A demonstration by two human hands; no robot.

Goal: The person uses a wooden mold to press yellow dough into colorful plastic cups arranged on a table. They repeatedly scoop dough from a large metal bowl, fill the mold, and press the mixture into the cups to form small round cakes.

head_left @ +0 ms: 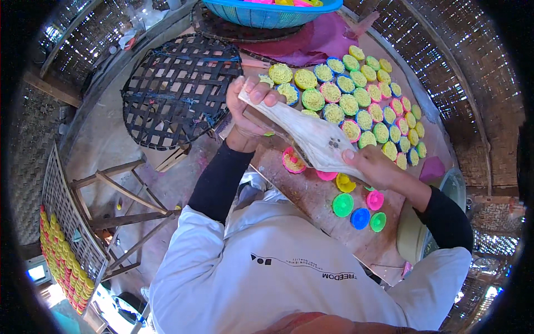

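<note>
Far L: slatted rack, w/ rows of small yellow & red pcs along its L side.
Wood stand: slim crossed bars, just R of the rack.
Blk tray: round, open-weave, L of my L hand.
My L hand: fingers curled tight over the upper-L end of the white-topped pc.
White-topped pc: long, flat, brownish edge underneath, few dark spots nr its R end; held up slantwise above the table, btwn both hands.
Blue basket: top ctr, brightly colored things inside, pink cloth nr it.
Filled cups: packed rows, diff. colors, pale-yellow shreds in each, beyond the pc.
Other cups: pink, green, blue, on my side of the pc, no shreds in these.
My R hand: closed on the lower-R end, thumb on top; other fingers mostly hidden, can't tell their exact grip.
Far R: big tub, partly behind my R arm.
</note>
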